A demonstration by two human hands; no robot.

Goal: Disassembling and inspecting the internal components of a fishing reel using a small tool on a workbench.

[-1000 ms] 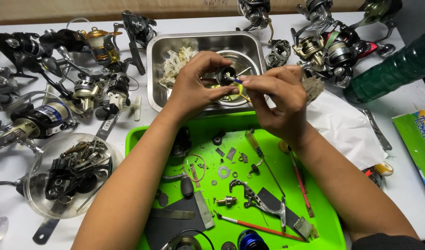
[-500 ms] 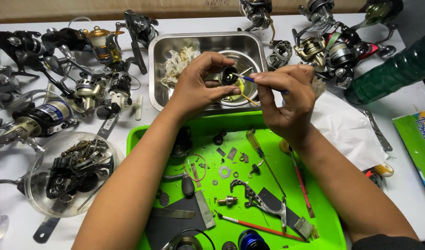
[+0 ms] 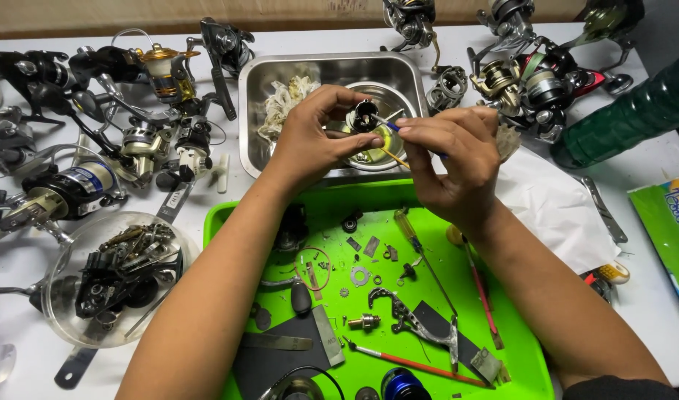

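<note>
Your white table carries a green tray near you, a steel pan beyond it, fishing reels at the left and far right, a clear bowl of parts near left, and a white cloth and green bottle at the right.

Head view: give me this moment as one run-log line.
left hand: holds small dark reel part | right hand: thin brush tip at part | over: steel pan | near: green tray
</note>
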